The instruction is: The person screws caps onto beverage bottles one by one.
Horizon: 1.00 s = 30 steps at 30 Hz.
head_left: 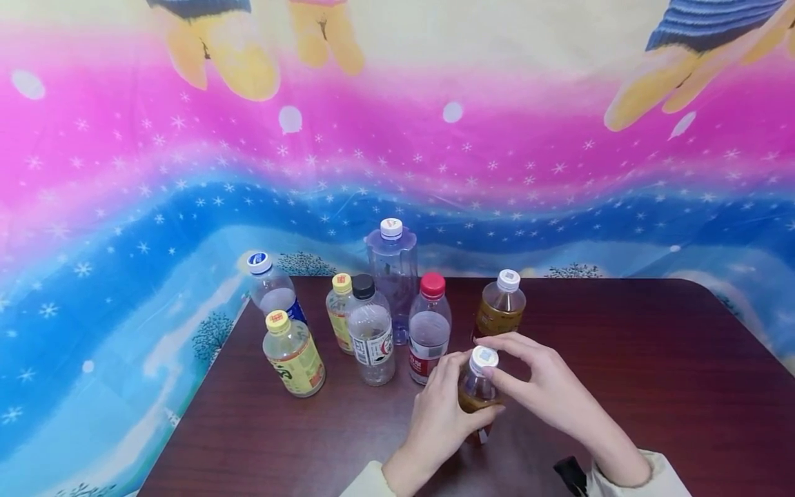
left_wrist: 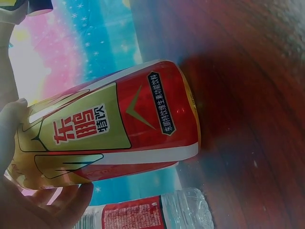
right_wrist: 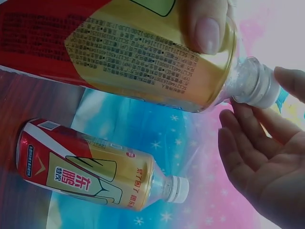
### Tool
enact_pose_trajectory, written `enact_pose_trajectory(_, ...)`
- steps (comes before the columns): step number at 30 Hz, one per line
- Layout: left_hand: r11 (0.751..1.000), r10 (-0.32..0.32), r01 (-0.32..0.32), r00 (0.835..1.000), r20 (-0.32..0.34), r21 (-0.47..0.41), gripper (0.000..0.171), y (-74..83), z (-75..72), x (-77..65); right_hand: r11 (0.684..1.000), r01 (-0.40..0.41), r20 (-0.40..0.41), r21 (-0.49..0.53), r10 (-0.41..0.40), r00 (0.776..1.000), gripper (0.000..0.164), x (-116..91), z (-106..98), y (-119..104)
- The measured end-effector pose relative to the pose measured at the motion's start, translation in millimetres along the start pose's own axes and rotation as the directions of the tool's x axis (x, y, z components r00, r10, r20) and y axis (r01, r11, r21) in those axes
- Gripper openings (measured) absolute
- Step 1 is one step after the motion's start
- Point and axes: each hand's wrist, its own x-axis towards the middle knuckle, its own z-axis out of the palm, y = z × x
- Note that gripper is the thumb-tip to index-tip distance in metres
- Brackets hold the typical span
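Note:
A red and gold plastic drink bottle (left_wrist: pixel 138 124) with a white cap (head_left: pixel 484 357) stands near the front of the table. Around its upper body curls my left hand (head_left: pixel 437 413), the thumb across the near side. My right hand (head_left: pixel 555 388) pinches the cap between thumb and fingers. In the right wrist view the cap (right_wrist: pixel 267 89) sits on the clear neck, with the thumb at its edge and the fingers behind. The bottle's base shows close to the table in the left wrist view.
Behind stands a matching drink bottle (head_left: pixel 500 310). Left of my hands are a red-capped bottle (head_left: pixel 430 335), a black-capped bottle (head_left: pixel 371 345), a tall clear bottle (head_left: pixel 393 266), two yellow-capped bottles (head_left: pixel 295 359) and a blue-labelled bottle (head_left: pixel 276 293). A patterned cloth (head_left: pixel 397 138) hangs behind the table (head_left: pixel 652 359).

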Motion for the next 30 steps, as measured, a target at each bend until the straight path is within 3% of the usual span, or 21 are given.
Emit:
enact_pose_trajectory(7,1.0,0.001,-0.001,1.0,-0.014,-0.006,0.071,-0.4,1.1,-0.8,0.997,-0.013,-0.065,-0.073,0.008,0.998,0.034,2,10,1)
enact_pose_trajectory(11,1.0,0.019,-0.019,0.999,-0.032,0.002,0.07,-0.8,1.3,-1.6,0.995,0.074,-0.057,-0.062,-0.077,0.995,0.043,2,13,3)
enact_pose_trajectory(15,0.999,0.034,-0.033,0.998,-0.048,0.027,0.071,-0.8,1.5,-1.6,0.983,0.183,-0.036,-0.026,-0.184,0.982,0.043,1,10,6)
enact_pose_trajectory(17,0.999,0.038,-0.036,0.998,-0.054,0.037,0.072,-0.9,1.7,-1.7,0.981,0.194,-0.025,-0.012,-0.194,0.981,0.039,0,7,6)
enact_pose_trajectory(30,0.999,0.024,-0.024,0.999,-0.037,0.023,0.072,-1.4,2.3,-1.9,1.0,-0.01,0.002,0.001,0.01,1.0,0.028,1,0,4)
